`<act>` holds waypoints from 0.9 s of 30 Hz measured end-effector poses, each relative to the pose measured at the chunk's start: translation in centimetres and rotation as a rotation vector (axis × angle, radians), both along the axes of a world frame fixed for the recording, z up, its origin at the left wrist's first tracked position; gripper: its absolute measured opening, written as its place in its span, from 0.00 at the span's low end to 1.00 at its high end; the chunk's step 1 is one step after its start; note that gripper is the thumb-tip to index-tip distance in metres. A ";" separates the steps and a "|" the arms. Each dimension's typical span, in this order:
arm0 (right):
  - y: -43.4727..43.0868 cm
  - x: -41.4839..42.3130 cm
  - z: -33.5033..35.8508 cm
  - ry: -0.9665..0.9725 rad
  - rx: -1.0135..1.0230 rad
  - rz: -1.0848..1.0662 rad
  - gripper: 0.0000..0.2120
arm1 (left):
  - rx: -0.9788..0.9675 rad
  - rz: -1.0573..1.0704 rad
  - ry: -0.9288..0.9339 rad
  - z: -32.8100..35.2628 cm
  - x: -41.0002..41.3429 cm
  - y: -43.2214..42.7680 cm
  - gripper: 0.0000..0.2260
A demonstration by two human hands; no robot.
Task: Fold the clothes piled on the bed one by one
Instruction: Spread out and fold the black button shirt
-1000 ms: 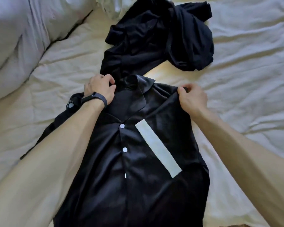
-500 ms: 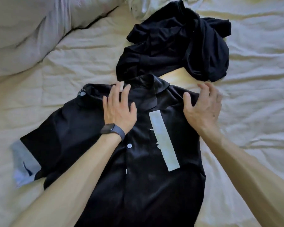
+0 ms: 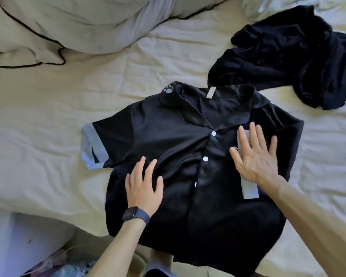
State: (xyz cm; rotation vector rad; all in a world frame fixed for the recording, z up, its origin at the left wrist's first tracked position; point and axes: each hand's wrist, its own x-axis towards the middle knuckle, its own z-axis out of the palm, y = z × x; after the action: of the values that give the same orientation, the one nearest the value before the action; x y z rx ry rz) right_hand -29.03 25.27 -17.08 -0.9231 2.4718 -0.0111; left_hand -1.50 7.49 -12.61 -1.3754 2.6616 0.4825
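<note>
Smoothing a black, glossy, short-sleeved button shirt [image 3: 178, 136] flat on the wrinkled cream bed sheet [image 3: 48, 166].

Both hands lie apart, fingers spread and gripping nothing. The left hand [image 3: 143, 188] presses the shirt's lower front and the right hand [image 3: 256, 156] covers its pale grey chest strip [image 3: 249, 188]. The cloth looks slippery and thin, so sweeping outward from the white-buttoned placket should clear the ripples without dragging the shirt. The grey-cuffed sleeve [image 3: 92, 146] lies flat to the shirt's left. Beyond the shirt's collar, to the right, sits the crumpled pile of dark, matte clothes [image 3: 288, 62]. Beyond the shirt to the left lies a puffy grey pillow [image 3: 78, 23].
</note>
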 end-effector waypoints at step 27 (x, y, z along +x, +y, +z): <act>-48.9 19.8 4.7 -0.300 -0.269 0.152 0.08 | 0.733 0.633 0.512 -2.4 13.3 -24.5 0.08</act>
State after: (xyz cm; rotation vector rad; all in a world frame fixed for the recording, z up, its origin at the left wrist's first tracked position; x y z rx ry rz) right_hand -9.18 -23.63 -12.39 -1.1286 2.1495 -0.4093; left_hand 11.79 -17.05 -14.97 -1.9337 1.8571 1.8487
